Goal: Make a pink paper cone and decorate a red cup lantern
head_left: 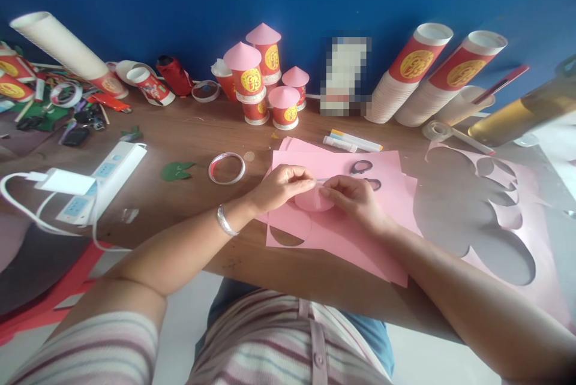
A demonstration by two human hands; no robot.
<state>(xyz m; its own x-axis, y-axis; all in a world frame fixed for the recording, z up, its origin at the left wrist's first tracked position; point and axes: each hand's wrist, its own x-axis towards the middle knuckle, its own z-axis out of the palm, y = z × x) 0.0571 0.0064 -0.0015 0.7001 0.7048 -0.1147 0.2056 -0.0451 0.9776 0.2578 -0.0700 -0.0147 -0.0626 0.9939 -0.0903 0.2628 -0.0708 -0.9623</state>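
Head; pink cutout [314, 201] between fingertips [308, 184].

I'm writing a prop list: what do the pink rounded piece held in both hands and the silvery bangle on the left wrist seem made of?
The pink rounded piece: probably matte paper or thin card, matching the pink flat sheets beneath. The silvery bangle: likely shiny metal, given its bright highlights.

Scissors [369, 165] on paper sheets [378, 241], markers [357, 141] behind, tape roll [242, 168] left, power strip [112, 172] farther left
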